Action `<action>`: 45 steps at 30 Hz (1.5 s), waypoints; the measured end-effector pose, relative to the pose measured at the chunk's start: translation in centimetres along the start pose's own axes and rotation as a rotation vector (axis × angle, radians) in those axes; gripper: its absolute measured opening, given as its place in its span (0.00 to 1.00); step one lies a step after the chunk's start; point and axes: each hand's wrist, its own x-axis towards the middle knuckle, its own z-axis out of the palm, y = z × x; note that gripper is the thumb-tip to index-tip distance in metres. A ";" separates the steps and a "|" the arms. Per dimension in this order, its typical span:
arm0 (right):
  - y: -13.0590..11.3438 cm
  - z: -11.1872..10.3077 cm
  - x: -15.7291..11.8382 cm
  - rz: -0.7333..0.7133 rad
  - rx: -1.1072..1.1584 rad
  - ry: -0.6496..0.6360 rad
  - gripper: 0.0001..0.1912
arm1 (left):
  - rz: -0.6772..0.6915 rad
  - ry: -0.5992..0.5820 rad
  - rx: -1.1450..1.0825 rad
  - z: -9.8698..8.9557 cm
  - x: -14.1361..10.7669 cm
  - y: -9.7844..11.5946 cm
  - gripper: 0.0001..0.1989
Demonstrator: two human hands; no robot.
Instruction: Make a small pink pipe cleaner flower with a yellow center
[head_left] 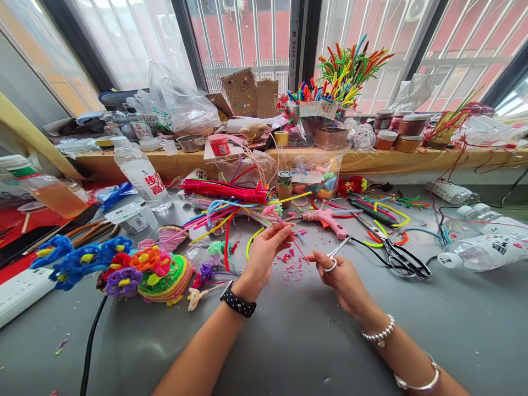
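My left hand point(260, 256), a dark dotted band at its wrist, pinches a thin pink pipe cleaner point(300, 247). A pink fuzzy piece point(270, 211) shows just above those fingers. My right hand point(344, 283) has small scissors point(340, 248) looped on its fingers, blades pointing up and away. Its thumb and index finger meet at the lower end of the pipe cleaner. Pink fuzz clippings point(292, 273) lie scattered on the grey table point(297, 341) between the hands. Beyond them rests a pink glue gun point(325, 218).
Pipe-cleaner flowers point(124, 281) sit at left, near a bottle point(142, 173). Red pipe cleaners point(225, 190) are piled behind my left hand. Large black-handled scissors point(396, 253) and fallen bottles point(487, 252) lie right. A crowded wooden ledge point(358, 155) runs below the window.
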 end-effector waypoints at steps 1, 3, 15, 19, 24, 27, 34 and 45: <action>0.0 0.0 0.0 -0.024 -0.023 0.007 0.21 | 0.001 0.003 0.006 0.1 0.0 0.0 0.08; -0.1 0.0 -0.2 -0.086 -0.099 -0.005 0.19 | 0.007 0.015 0.018 0.1 -0.1 0.0 0.08; -0.4 0.2 -0.6 -0.166 -0.289 -0.104 0.19 | 0.027 0.021 0.027 0.1 -0.1 -0.1 0.10; 0.0 0.0 -0.5 -0.175 -0.362 -0.258 0.31 | -0.003 0.018 0.019 -0.1 0.1 0.0 0.10; 0.2 0.0 -0.7 -0.264 -0.459 -0.524 0.41 | -0.051 -0.005 0.022 -0.2 0.0 0.2 0.11; -0.1 0.1 -1.0 -0.271 -0.526 -0.652 0.44 | -0.049 -0.023 0.066 -0.1 0.0 0.2 0.10; -0.2 0.0 -1.1 -0.290 -0.603 -0.713 0.44 | -0.025 -0.061 0.157 0.0 -0.1 0.0 0.11; -0.1 -0.1 -1.1 -0.286 -0.612 -0.733 0.41 | 0.036 -0.046 0.249 0.1 -0.3 0.2 0.10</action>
